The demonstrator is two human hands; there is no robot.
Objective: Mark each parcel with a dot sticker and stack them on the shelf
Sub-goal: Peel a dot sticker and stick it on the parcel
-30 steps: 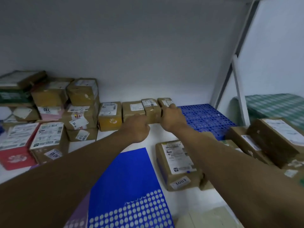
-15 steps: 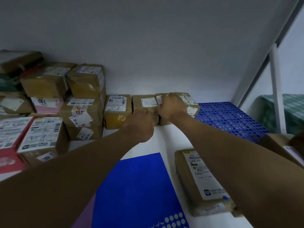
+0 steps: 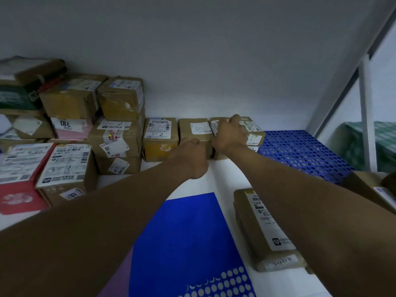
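The right hand is lying over the top of a small brown parcel at the back wall, fingers curled over its label and gripping it. The left hand is closed in a fist, pressing against the front face of the neighbouring parcel at 9 o'clock of the first. A third small parcel, marked "5-2", is standing just beside that one, further toward 9 o'clock. These three are forming one row on the white shelf. At 9 o'clock, a stack of parcels is rising in tiers; the exact count cannot be told. One long parcel is lying at 5 o'clock, under the right forearm. One blue dot-sticker sheet is lying at 6 o'clock, white dots showing along its near edge. One blue perforated panel is lying at 3 o'clock.
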